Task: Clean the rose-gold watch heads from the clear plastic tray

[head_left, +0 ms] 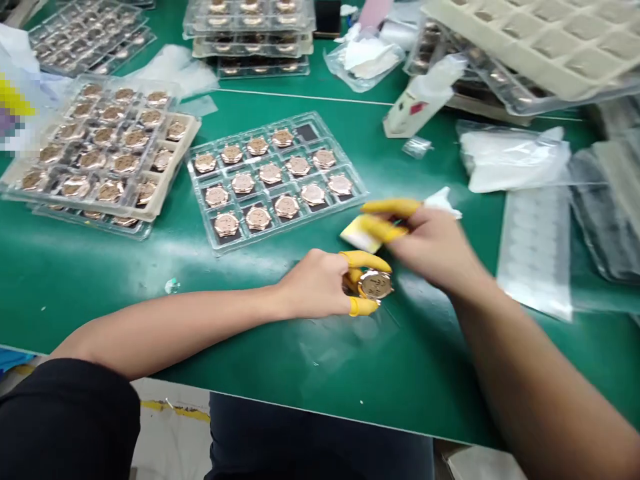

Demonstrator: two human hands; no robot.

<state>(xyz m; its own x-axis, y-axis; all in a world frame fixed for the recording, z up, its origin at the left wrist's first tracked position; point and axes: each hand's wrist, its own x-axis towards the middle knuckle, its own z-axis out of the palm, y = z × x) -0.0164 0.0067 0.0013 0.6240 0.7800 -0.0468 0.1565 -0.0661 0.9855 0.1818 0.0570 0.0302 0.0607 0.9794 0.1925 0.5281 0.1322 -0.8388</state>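
My left hand (325,283) wears yellow finger cots and is closed around the edge of a round watch case (376,285). The case has a rose-gold rim and small markings on its face. Just behind and to the right, my right hand (420,233), also in yellow finger cots, is blurred by motion. Its fingertips overlap a small yellow-and-white pad (354,233); whether they grip it I cannot tell. White tissue-like material (444,200) shows behind that hand. Farther left lies a clear plastic tray (219,249) of similar watch cases, with only dark lining in its back right pocket.
Stacked trays of watch cases (165,193) stand at left, with another stack (250,27) at the back. A white bottle (423,100) leans behind my right hand. Plastic bags (513,157) and a beige molded tray (555,47) lie at right on the green table (280,360).
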